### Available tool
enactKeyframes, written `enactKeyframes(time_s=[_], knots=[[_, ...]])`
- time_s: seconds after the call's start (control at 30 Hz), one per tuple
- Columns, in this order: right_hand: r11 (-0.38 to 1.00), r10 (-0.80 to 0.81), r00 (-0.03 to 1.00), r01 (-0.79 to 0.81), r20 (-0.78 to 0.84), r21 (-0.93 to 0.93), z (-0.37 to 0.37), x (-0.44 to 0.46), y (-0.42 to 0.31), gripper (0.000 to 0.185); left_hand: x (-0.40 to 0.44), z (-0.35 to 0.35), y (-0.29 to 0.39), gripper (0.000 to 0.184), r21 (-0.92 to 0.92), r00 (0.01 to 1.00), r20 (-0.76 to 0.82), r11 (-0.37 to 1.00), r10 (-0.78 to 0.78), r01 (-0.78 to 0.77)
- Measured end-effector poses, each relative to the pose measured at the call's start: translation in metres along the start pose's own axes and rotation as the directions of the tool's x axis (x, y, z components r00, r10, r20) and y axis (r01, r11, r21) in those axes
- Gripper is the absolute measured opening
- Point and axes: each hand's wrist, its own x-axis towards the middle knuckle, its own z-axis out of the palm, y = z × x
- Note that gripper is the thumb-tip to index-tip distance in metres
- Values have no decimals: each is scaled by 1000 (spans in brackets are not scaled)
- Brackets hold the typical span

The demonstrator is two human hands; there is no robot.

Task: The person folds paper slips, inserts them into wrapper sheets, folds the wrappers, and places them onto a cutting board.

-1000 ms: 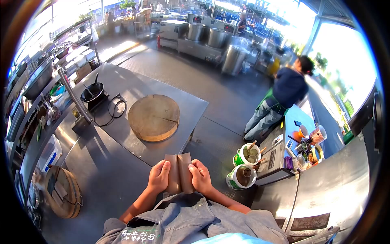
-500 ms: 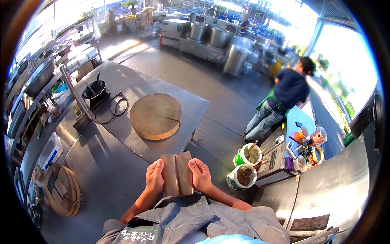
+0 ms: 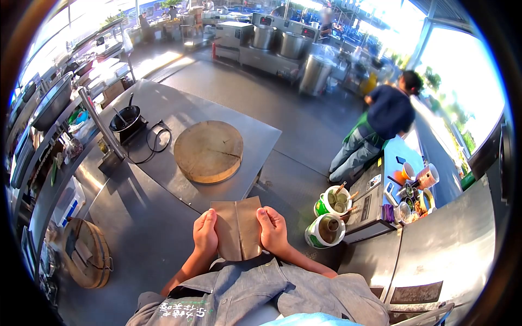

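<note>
In front of my chest I hold a brown folded sheet (image 3: 237, 229) with a crease down its middle. It looks flat and rectangular; I cannot tell what it is made of. My left hand (image 3: 205, 232) grips its left edge, thumb uppermost. On the opposite edge my right hand (image 3: 273, 230) is closed the same way. Both hands are above the near edge of a metal table (image 3: 147, 239). Beyond them on that table lies a round wooden chopping block (image 3: 209, 151). The fingers behind the sheet are hidden.
Another round block (image 3: 87, 255) with flat blades on it stands at lower left. A black pan (image 3: 125, 118) and cable lie farther back. Right are two white buckets (image 3: 324, 231) and a blue-topped counter (image 3: 399, 163) with containers. A person (image 3: 380, 122) in dark clothing stands beside it.
The sheet has opened out flatter and looks wider, with my hands slightly farther apart. The person at the right has shifted a little.
</note>
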Motion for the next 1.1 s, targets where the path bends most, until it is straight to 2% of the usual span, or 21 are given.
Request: enactKeyframes(time_s=[0.07, 0.4, 0.47, 0.57, 1.0, 1.1], knots=[[998, -37, 999, 37, -1, 51, 1, 1, -1, 34, -2, 13, 6, 31, -20, 996, -89, 1000, -23, 21], [997, -55, 998, 57, -44, 47, -4, -6, 0, 32, -3, 5, 6, 29, -7, 1000, 7, 1000, -6, 6], [996, -76, 996, 79, -48, 51, -5, -6, 4, 32, -5, 18, 10, 30, -10, 996, -93, 1000, 0, -1], [997, -78, 995, 79, -65, 22, -7, -8, 3, 32, -4, 9, 5, 29, -15, 999, -50, 1000, 9, -10], [999, -43, 995, 45, -95, 24, -11, -9, 2, 32, -4, 4, 0, 37, -9, 997, -78, 1000, -14, 13], [995, -99, 991, 100, -93, 6, -10, -8, 1, 33, -4, 6, 1, 37, -6, 996, -84, 1000, -16, 16]])
